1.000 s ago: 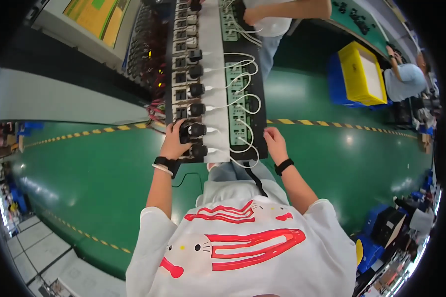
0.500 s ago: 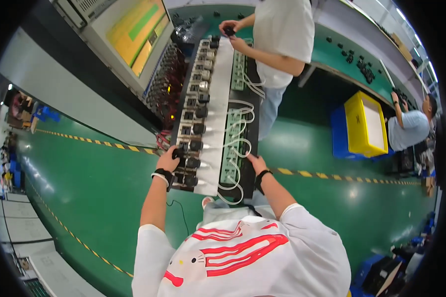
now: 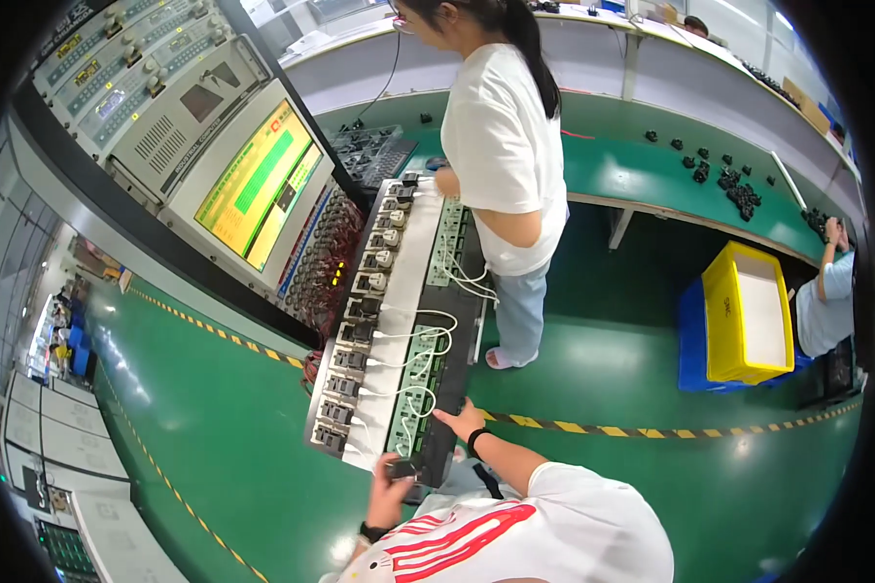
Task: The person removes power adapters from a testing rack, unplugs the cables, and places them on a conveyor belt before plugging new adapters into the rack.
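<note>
My left hand (image 3: 387,497) is at the near end of the long test bench (image 3: 436,464), its fingers closed around a small black power adapter (image 3: 401,469). My right hand (image 3: 465,421) lies at the bench's right edge with thumb and fingers apart, near the green circuit board (image 3: 413,394). A row of black sockets (image 3: 343,387) runs along the bench's left side, beside a white strip (image 3: 396,325). White cables (image 3: 428,355) loop from the green boards across that strip. Farther up the row, several pale plugs (image 3: 384,259) are seated.
A co-worker (image 3: 506,165) in a white shirt stands at the bench's far right. The equipment rack (image 3: 204,126) with a lit screen (image 3: 262,189) rises at the left. Yellow (image 3: 724,311) and blue crates stand right, below a green worktable (image 3: 642,180); another person (image 3: 826,301) works there.
My left hand has moved from the socket row to the bench's near end, now with a black adapter. My view has tilted up; the co-worker has turned and their hands are mostly hidden.
</note>
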`<state>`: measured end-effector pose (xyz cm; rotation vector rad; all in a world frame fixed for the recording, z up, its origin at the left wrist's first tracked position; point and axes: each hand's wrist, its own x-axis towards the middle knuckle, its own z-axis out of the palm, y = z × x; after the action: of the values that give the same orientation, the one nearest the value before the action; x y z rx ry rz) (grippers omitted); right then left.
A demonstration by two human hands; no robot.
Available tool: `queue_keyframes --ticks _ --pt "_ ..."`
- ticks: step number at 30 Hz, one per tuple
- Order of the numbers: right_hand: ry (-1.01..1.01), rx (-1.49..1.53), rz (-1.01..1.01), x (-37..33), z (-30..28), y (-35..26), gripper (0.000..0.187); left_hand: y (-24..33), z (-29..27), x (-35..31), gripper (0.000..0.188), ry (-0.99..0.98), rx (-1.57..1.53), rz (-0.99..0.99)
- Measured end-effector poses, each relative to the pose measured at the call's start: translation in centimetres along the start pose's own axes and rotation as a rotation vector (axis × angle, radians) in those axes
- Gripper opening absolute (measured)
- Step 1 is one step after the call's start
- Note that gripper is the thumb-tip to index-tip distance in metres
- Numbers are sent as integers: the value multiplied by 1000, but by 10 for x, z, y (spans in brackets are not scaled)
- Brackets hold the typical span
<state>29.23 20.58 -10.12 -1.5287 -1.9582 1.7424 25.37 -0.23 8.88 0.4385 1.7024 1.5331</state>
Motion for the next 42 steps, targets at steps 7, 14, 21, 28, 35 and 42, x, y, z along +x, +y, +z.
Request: queue_keyframes --ticks 7,14,21,28,35,42 --pt "-331 -355 -69 15 -32 -26 93 33 66 79 49 -192 113 66" --pt "-615 501 256 -18 -120 -84 52 15 86 154 49 -161 801 351" --pt "-572 58 -107 55 -153 -150 45 29 94 239 39 -115 648 365" --pt "-643 512 -26 186 -101 -254 35 66 24 250 61 208 352 106" --pt "-657 431 48 259 -44 -271 34 57 -15 245 34 353 473 40" --pt "-601 276 -90 269 -29 -283 40 72 19 249 28 421 353 87"
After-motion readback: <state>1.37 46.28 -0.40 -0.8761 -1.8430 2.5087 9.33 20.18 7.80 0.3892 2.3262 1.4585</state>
